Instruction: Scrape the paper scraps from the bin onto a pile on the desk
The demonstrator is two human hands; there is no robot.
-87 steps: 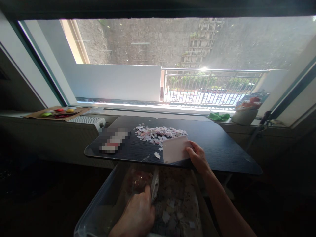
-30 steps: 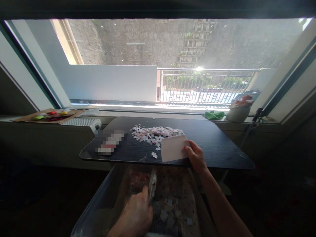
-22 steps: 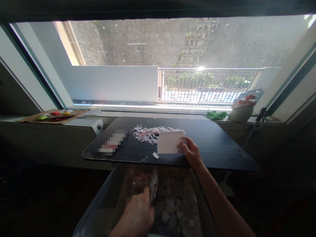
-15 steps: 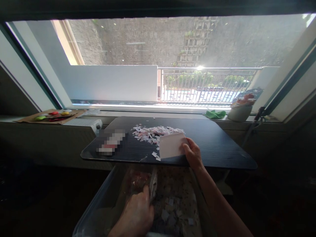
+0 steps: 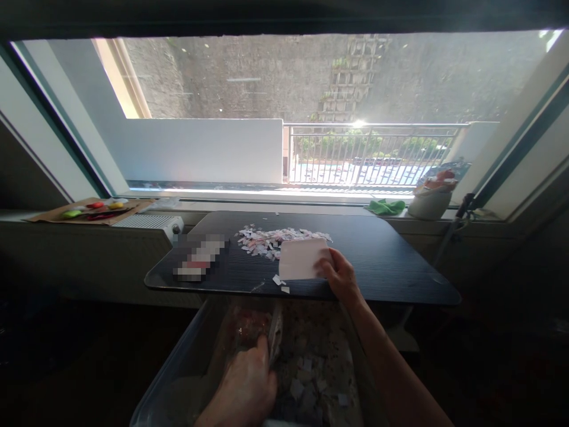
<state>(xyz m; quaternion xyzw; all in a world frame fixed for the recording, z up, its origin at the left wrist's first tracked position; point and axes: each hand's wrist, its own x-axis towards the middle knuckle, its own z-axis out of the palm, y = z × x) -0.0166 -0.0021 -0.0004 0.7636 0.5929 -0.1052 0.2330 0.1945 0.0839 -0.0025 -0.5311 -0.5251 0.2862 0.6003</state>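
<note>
Over the dark desk (image 5: 395,261), flat pale card (image 5: 299,260), rounded corners, right edge gripped by right hand (image 5: 341,275), white paper scraps (image 5: 262,240) piled behind, left hand (image 5: 248,376) over clear bin (image 5: 171,351), its grip hard to tell.

The right hand (image 5: 341,273) holds a pale card (image 5: 299,261) over the tabletop (image 5: 391,267), between the near edge and a heap of paper scraps (image 5: 262,242). A pixelated item (image 5: 201,258) lies near the left edge. Below the near edge, the left hand (image 5: 248,379) curls at a pale rim (image 5: 276,332) inside a clear bin (image 5: 171,362).
</note>
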